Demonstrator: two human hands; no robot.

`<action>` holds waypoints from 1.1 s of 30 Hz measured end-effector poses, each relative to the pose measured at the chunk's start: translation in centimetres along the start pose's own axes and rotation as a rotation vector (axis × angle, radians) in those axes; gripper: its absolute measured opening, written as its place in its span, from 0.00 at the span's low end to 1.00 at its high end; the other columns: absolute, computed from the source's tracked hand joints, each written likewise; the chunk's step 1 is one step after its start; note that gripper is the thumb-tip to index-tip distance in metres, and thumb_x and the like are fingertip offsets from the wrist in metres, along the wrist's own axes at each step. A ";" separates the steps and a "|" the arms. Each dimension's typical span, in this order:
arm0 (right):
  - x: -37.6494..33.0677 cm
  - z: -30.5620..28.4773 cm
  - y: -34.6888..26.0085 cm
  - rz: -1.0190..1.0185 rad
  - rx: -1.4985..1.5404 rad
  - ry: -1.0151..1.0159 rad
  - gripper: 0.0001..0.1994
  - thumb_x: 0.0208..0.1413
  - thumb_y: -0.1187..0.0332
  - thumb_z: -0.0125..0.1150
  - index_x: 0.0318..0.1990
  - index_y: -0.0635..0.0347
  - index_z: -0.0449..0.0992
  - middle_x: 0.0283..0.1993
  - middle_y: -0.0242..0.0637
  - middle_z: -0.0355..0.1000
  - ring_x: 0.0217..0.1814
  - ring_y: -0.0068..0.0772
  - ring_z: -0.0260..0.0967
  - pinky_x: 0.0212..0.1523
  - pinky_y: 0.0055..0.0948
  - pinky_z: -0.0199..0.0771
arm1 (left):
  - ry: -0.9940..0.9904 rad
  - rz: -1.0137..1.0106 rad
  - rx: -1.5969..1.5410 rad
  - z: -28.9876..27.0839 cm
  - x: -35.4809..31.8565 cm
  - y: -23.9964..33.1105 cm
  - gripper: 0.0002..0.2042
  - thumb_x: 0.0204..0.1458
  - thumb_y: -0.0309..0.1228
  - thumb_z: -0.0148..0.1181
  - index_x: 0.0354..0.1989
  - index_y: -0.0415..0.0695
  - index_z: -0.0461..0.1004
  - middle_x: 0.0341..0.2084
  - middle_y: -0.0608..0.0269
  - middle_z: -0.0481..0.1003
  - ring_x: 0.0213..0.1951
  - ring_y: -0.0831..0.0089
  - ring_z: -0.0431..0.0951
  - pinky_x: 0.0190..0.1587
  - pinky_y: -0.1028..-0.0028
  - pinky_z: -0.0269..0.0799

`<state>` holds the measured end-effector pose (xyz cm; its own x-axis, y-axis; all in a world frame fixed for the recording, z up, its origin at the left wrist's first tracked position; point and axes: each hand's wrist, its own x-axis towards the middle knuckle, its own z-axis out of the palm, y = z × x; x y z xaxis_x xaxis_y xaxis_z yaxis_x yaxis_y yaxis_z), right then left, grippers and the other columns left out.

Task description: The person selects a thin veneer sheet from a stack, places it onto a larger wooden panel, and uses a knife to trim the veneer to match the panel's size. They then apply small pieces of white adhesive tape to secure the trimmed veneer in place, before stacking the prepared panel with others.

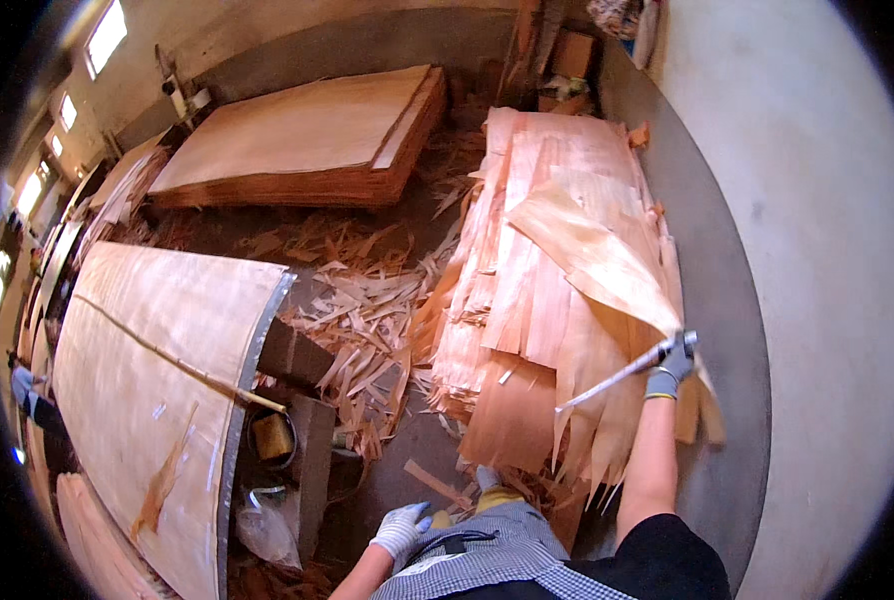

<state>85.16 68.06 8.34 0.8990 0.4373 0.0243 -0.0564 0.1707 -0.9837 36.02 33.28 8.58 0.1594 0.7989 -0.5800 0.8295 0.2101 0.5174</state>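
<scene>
My right hand (672,368), in a grey glove, is closed around a long, thin-bladed knife (617,374) whose blade points left. It is at the right edge of a tall stack of wood veneer sheets (527,300). A loose veneer sheet (597,250) lies folded over the top, its corner meeting my right hand; whether the fingers also grip it I cannot tell. Ragged veneer strips hang below the blade. My left hand (401,530), in a white striped glove, is held low in front of my checked apron (477,550), fingers loosely extended and holding nothing.
To the left, a pale board-topped table (157,330) carries a thin stick (177,355) and a veneer scrap (165,480). Veneer scraps (357,310) litter the floor. A large sheet stack (297,130) is behind. A wall (717,280) runs along the right. Another person (32,390) is far left.
</scene>
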 end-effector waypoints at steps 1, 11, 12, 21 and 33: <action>-1.0 1.7 -1.8 -0.126 -0.167 -0.082 0.08 0.46 0.70 0.61 0.34 0.61 0.75 0.32 0.34 0.72 0.27 0.26 0.67 0.28 0.24 0.68 | 0.019 -0.043 0.015 0.9 -0.7 -1.0 0.23 0.48 0.43 0.47 0.50 0.43 0.65 0.47 0.49 0.68 0.49 0.57 0.67 0.52 0.66 0.60; -31.5 14.9 -19.5 -0.809 -0.061 -0.855 0.09 0.47 0.64 0.59 0.32 0.60 0.75 0.26 0.45 0.72 0.29 0.32 0.72 0.33 0.29 0.70 | 0.209 -0.197 -0.156 7.0 -10.6 -8.4 0.22 0.49 0.41 0.49 0.50 0.42 0.66 0.46 0.50 0.68 0.49 0.55 0.67 0.51 0.65 0.62; -34.7 14.0 -20.5 -0.848 -0.050 -0.911 0.09 0.47 0.64 0.58 0.32 0.60 0.74 0.26 0.44 0.72 0.29 0.36 0.72 0.34 0.30 0.70 | 0.198 -0.243 -0.214 7.2 -12.4 -8.2 0.22 0.49 0.40 0.49 0.51 0.41 0.65 0.47 0.48 0.68 0.49 0.55 0.67 0.51 0.66 0.62; -49.9 5.4 -27.9 -0.610 0.084 -1.381 0.14 0.49 0.60 0.57 0.29 0.64 0.73 0.17 0.40 0.67 0.19 0.31 0.66 0.23 0.28 0.65 | 0.261 -0.832 -1.133 18.2 -24.8 -20.0 0.24 0.51 0.31 0.49 0.55 0.35 0.57 0.50 0.49 0.65 0.53 0.61 0.64 0.56 0.69 0.55; -48.3 -2.6 -23.3 -0.394 0.138 -1.933 0.14 0.49 0.60 0.58 0.29 0.66 0.73 0.21 0.40 0.70 0.19 0.26 0.63 0.25 0.25 0.66 | 1.379 0.098 0.227 -8.8 -14.1 2.5 0.44 0.39 0.47 0.61 0.60 0.37 0.45 0.58 0.49 0.52 0.58 0.58 0.54 0.60 0.61 0.48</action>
<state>44.16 40.65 29.65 -0.7157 0.5578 0.4203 -0.1197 0.4949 -0.8606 31.13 27.52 23.55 -0.3163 0.7364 0.5981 0.9344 0.1328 0.3306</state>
